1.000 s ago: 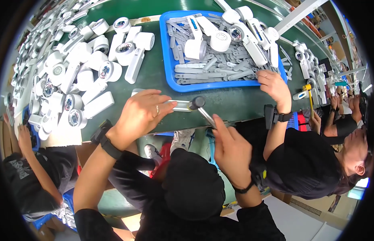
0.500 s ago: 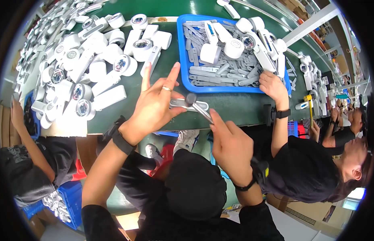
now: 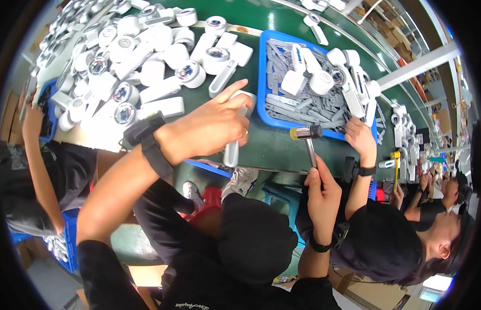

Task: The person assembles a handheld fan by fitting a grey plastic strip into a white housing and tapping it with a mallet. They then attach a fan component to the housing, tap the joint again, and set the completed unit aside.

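My left hand (image 3: pixel 212 126) is closed around a white handheld fan (image 3: pixel 231 154), its handle end hanging toward the front edge of the green table (image 3: pixel 264 147). The index finger points away from it, and the palm hides part of the fan. To the right, my right hand (image 3: pixel 323 194) grips a small mallet (image 3: pixel 310 133) by its metal shaft. Its head, dark with a yellowish face, is raised in front of the blue tray (image 3: pixel 261 88), apart from the fan. Many similar white fan bodies (image 3: pixel 160 39) lie piled beyond my left hand, some showing circuit parts inside their round heads.
Grey strip-shaped pieces (image 3: pixel 287 106) fill the tray, with several white fans on top. A co-worker's hand (image 3: pixel 361 139) reaches to the tray's right front. Another person's hand (image 3: pixel 32 121) is at the far left. A yellow mallet (image 3: pixel 396 163) is held farther right.
The mallet has lifted off the piece in my left hand and moved right. My left hand has turned and now holds a fan with its handle pointing toward me. The view has shifted slightly.
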### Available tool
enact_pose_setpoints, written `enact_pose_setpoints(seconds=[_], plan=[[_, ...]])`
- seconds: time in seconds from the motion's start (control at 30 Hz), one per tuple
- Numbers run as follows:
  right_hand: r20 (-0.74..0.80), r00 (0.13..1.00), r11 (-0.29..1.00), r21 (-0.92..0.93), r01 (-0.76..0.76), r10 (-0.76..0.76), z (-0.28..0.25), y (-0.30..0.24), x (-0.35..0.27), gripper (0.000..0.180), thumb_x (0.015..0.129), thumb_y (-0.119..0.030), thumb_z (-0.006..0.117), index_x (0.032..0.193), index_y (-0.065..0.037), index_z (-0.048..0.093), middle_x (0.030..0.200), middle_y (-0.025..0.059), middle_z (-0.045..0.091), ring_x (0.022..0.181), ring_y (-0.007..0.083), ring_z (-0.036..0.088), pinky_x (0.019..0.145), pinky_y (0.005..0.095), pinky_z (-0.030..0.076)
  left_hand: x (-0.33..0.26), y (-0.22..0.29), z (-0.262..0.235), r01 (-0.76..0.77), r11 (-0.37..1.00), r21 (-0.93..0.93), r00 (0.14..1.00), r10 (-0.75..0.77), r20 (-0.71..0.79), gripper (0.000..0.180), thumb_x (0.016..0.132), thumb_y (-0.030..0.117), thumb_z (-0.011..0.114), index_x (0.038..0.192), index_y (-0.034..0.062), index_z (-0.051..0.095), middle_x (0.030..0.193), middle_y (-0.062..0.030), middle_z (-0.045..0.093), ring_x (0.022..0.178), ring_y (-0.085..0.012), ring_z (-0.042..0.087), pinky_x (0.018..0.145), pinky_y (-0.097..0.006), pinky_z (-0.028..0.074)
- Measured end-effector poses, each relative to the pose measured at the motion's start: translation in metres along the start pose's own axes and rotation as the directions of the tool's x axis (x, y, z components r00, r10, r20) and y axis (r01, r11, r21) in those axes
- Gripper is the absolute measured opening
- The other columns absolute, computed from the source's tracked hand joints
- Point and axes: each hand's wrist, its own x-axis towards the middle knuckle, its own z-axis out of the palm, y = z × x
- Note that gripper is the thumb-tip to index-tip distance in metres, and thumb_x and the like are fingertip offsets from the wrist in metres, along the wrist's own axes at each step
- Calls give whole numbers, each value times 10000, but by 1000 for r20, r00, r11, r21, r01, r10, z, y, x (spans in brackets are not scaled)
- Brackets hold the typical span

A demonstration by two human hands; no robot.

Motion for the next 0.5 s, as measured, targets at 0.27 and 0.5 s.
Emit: enact_pose_setpoints(seconds=[0.27, 0.5], plan=[[99, 936, 916, -197, 350, -337, 30, -16, 20, 346, 1007, -115, 653, 1349, -72, 674, 749, 86, 606, 594, 194, 562, 582, 308, 463, -54, 48, 30, 527, 849, -49, 664, -447, -599, 300, 825, 55, 760, 1124, 70, 737, 1132, -160, 743, 1047, -344, 705, 982, -459, 545], [180, 843, 773, -338, 537, -507, 61, -42, 42, 343, 993, -107, 651, 1333, -87, 693, 724, 119, 566, 579, 272, 542, 563, 380, 443, -60, 74, 76, 577, 814, -73, 602, -484, -636, 444, 800, 36, 834, 1223, 16, 702, 973, -124, 767, 900, -247, 757, 1037, -486, 532]])
